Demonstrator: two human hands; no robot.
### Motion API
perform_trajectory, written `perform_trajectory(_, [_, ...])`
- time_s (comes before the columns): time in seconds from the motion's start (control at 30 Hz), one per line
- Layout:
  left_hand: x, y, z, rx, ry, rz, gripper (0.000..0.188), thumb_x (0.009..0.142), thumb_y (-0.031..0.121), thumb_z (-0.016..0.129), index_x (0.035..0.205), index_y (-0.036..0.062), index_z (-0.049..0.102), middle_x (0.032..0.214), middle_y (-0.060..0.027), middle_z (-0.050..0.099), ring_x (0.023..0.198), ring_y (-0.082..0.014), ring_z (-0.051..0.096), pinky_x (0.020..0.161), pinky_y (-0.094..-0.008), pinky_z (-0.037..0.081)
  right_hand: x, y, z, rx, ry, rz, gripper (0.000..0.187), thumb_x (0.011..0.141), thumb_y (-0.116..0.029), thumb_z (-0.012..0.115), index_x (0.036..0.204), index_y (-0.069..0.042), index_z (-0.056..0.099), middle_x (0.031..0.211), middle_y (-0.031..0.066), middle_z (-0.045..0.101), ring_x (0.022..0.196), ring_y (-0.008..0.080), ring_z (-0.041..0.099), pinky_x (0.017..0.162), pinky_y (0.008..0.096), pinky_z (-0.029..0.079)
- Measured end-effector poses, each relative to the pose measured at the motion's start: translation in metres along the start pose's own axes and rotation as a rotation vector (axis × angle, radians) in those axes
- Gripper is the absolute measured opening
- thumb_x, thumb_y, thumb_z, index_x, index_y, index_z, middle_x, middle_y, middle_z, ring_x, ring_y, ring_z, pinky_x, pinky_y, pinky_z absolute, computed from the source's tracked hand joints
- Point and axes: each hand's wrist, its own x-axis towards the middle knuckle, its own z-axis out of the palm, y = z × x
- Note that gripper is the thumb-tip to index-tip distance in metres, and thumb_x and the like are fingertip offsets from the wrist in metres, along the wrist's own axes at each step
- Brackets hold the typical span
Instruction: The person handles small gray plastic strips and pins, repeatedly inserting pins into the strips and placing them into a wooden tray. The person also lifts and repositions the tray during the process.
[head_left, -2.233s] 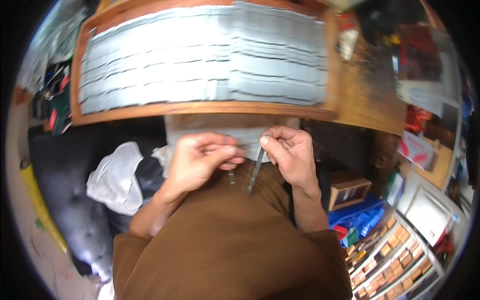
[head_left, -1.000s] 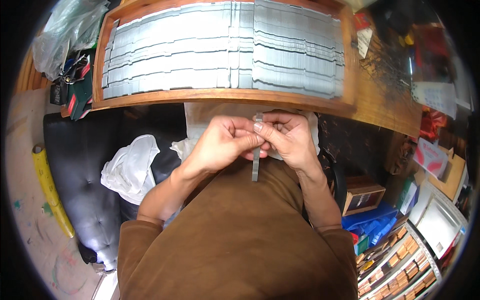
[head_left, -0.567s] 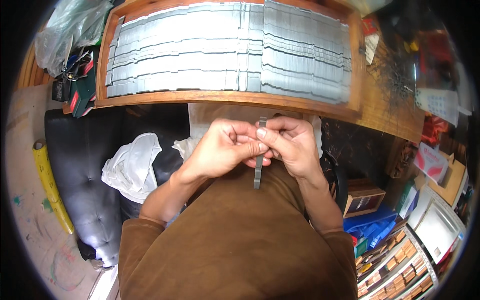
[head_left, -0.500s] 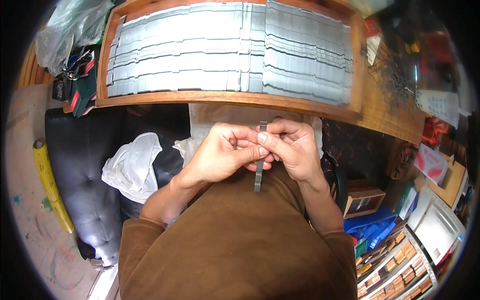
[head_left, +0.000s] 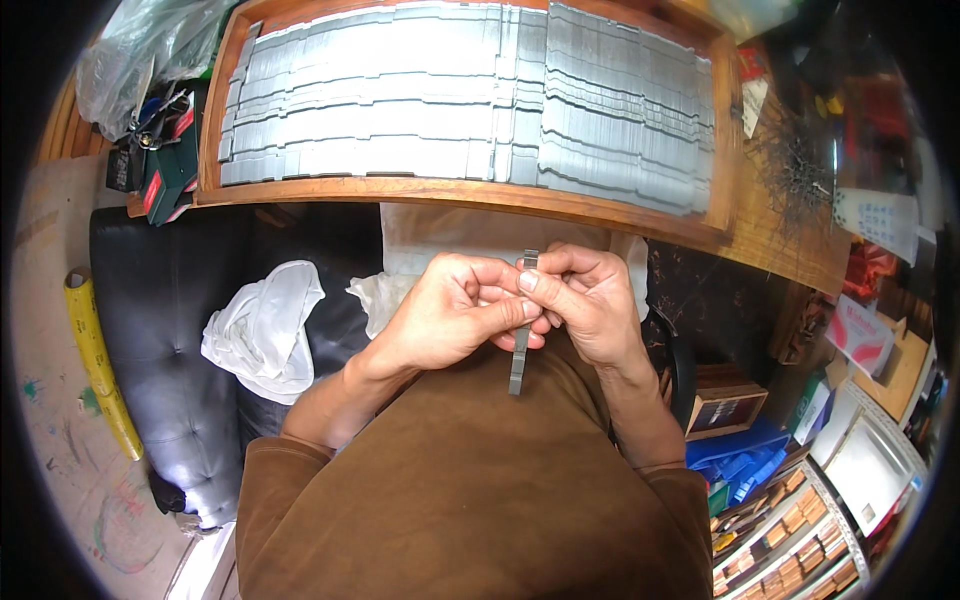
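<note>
Between my two hands, in front of my brown shirt, a narrow grey metal strip with stepped edges (head_left: 518, 365) stands lengthwise. My left hand (head_left: 448, 312) pinches it near its middle between thumb and fingers. From the other side my right hand (head_left: 597, 302) pinches it a little higher, with its thumb lying over the strip. Both ends of the strip stick out; the middle is hidden by fingers. Just beyond my hands, a wooden tray (head_left: 450, 191) holds tightly packed rows of thin silver-grey metal pieces (head_left: 380, 115) with similar stepped outlines.
At left, a crumpled white cloth (head_left: 265, 330) lies on a black tufted seat (head_left: 150, 370), beside a yellow roll (head_left: 102, 365). Clear plastic bags (head_left: 150, 60) are at far left. On the right are a wooden table (head_left: 800, 240), boxes (head_left: 862, 333) and blue plastic (head_left: 740, 465).
My view has shifted slightly, so the tray sits a little higher and further right. Both hands keep their pinch on the metal strip, with barely any change in pose.
</note>
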Motion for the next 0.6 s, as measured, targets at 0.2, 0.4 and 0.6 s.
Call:
perform_trajectory(0.2, [0.0, -0.002, -0.001, 0.001, 0.001, 0.011, 0.017, 0.097, 0.01, 0.067, 0.109, -0.002, 0.069, 0.093, -0.0097, 0.075, 0.083, -0.0159, 0.073, 0.07, -0.0246, 0.058, 0.0, 0.0, 0.001, 0.021, -0.011, 0.01, 0.006, 0.093, -0.003, 0.069, 0.094, 0.002, 0.07, 0.078, 0.0028, 0.063, 0.058, 0.0061, 0.059, 0.05, 0.0181, 0.044])
perform_trajectory(0.4, [0.001, -0.008, -0.002, -0.004, -0.011, 0.074, 0.016, 0.097, 0.008, 0.066, 0.109, -0.0025, 0.069, 0.093, -0.0101, 0.074, 0.084, -0.0153, 0.073, 0.07, -0.0249, 0.057, -0.001, 0.004, -0.001, 0.003, -0.017, -0.016, 0.007, 0.094, -0.004, 0.069, 0.095, 0.003, 0.069, 0.079, 0.0038, 0.062, 0.06, 0.0085, 0.061, 0.053, 0.0202, 0.05])
perform_trajectory(0.6, [0.001, -0.012, -0.005, 0.011, -0.009, 0.059, 0.015, 0.098, 0.007, 0.065, 0.108, -0.0032, 0.069, 0.094, -0.0084, 0.074, 0.084, -0.013, 0.071, 0.071, -0.024, 0.056, 0.0, 0.003, 0.0, -0.021, -0.005, -0.04, 0.01, 0.094, -0.002, 0.069, 0.097, 0.007, 0.067, 0.075, 0.0063, 0.064, 0.06, 0.0095, 0.062, 0.052, 0.0227, 0.052])
